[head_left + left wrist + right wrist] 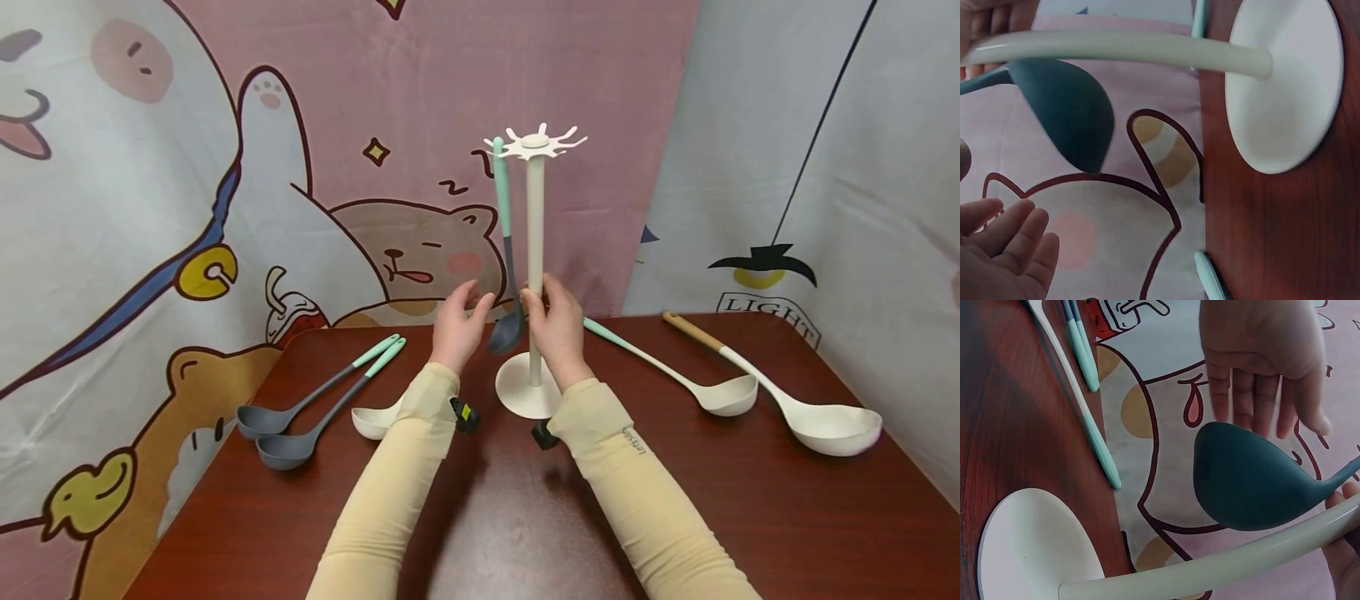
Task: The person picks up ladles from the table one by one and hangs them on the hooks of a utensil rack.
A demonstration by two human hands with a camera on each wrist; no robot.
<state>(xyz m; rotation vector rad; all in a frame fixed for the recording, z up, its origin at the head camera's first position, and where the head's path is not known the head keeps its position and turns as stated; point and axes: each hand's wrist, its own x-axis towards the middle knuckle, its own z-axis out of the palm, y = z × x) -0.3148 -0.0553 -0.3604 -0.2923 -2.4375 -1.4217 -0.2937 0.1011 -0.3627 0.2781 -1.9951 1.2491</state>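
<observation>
Right hand [553, 321] grips the cream utensil stand's pole [535, 250] on the counter [510, 500], left hand [459, 325] relaxed beside the hung grey ladle [507, 329]; fetching another ladle likely comes next.

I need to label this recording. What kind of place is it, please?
Probably a staged recording corner, not a real kitchen: cartoon cloth backdrops hang round a bare wooden table holding only ladles and a utensil stand.

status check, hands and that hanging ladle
Right hand grips rack pole. Left hand open beside hanging grey ladle. Nothing between.
</observation>
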